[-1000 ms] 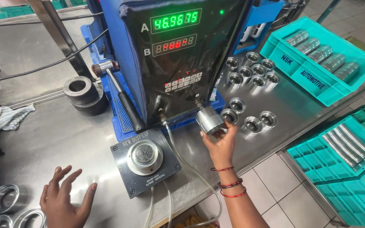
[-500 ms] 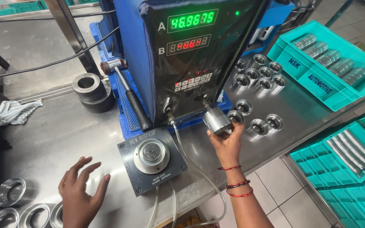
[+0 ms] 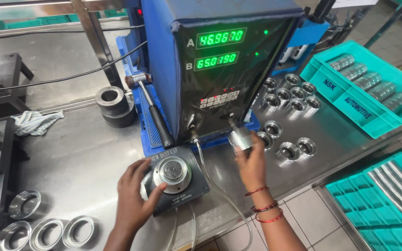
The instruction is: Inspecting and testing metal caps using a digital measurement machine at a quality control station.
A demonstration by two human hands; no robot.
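On steel bench below display box: left hand (image 3: 133, 197) nearer, fingers spread open against round gauge head (image 3: 172, 171) just right of them; right hand (image 3: 252, 160) gripping upright metal cylinder (image 3: 240, 138).

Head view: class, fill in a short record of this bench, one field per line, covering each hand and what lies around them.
left hand: left hand on the round gauge fixture
right hand: right hand holds a metal cup
behind: blue gauge box with green digits
tool: hammer leaning by the box
bench right: loose cups; teal crate of stacked parts
bench left: rings; cloth
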